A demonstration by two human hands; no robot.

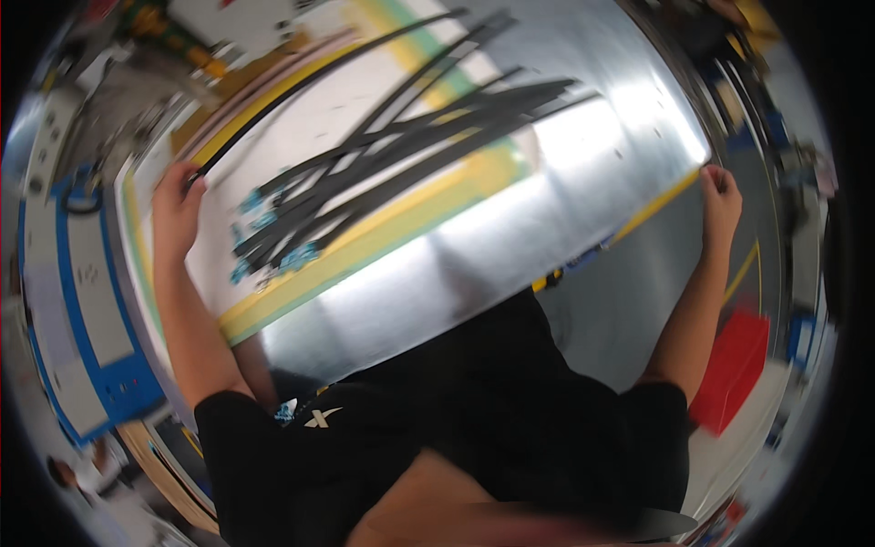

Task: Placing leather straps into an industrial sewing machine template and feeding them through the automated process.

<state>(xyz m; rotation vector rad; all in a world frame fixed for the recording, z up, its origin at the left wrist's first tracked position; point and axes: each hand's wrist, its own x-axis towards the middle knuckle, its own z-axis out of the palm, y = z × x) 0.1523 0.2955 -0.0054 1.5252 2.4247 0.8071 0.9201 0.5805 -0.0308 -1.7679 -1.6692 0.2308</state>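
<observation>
Seemingly, the left hand (177, 208) pinches a slender black strip (301, 82); right hand (720, 199), grip unclear, curls by shiny metal (597, 164)

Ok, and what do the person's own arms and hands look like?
Black short sleeves, part of a black shirt with a pale crossed mark on it. Both forearms are bare, and the left hand and right hand show no gloves. Blur hides finer detail.
</observation>
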